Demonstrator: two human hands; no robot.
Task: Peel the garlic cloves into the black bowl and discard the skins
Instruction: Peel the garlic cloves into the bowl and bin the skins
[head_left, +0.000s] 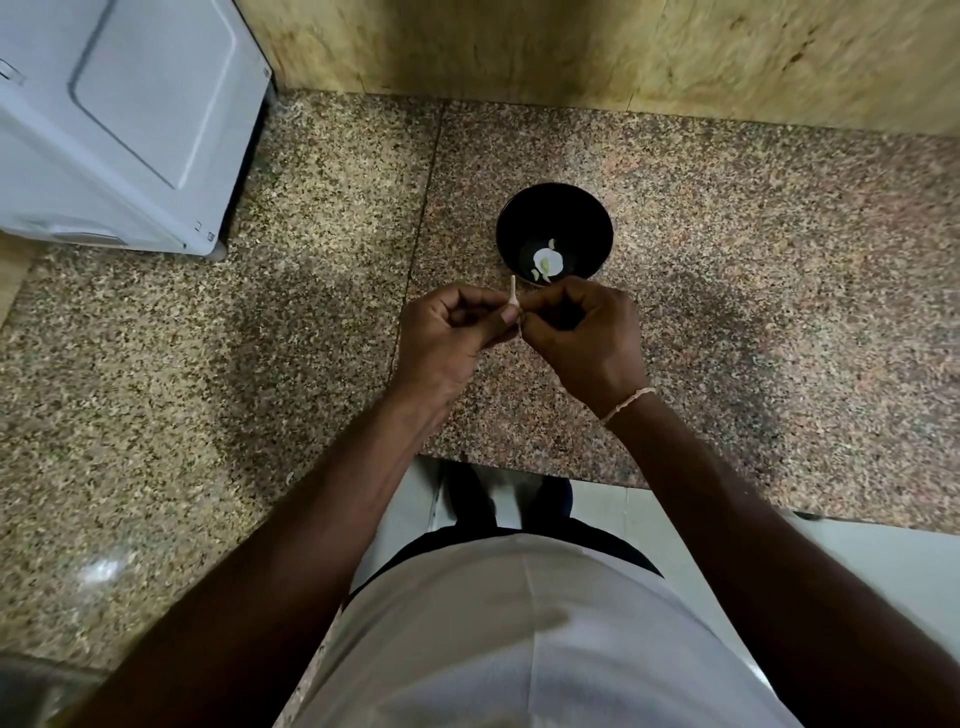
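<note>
1. Nearest the camera, a white shirt (519, 623) fills the lower middle, with both bare forearms reaching forward from either side of it over the speckled granite bench (208, 389).
2. Just short of the black bowl (555, 234), the left hand (452, 325) and the right hand (582, 327) meet above the bench, fingers curled, their fingertips touching.
3. Between those fingertips both hands pinch a garlic clove (513, 301); a thin pale stem of it sticks up toward the bowl, and the rest is hidden by the fingers.
4. A pale thread bracelet (626, 404) circles the right wrist.
5. Directly beyond the hands, the black bowl stands upright on the bench, holding a few pale garlic pieces (546, 260) at its bottom.
6. Well to the left of the bowl and farther back, a white appliance (119, 119) stands on the bench.
7. Behind the bowl, a yellowish wall panel (571, 47) rises from the back edge of the bench.
</note>
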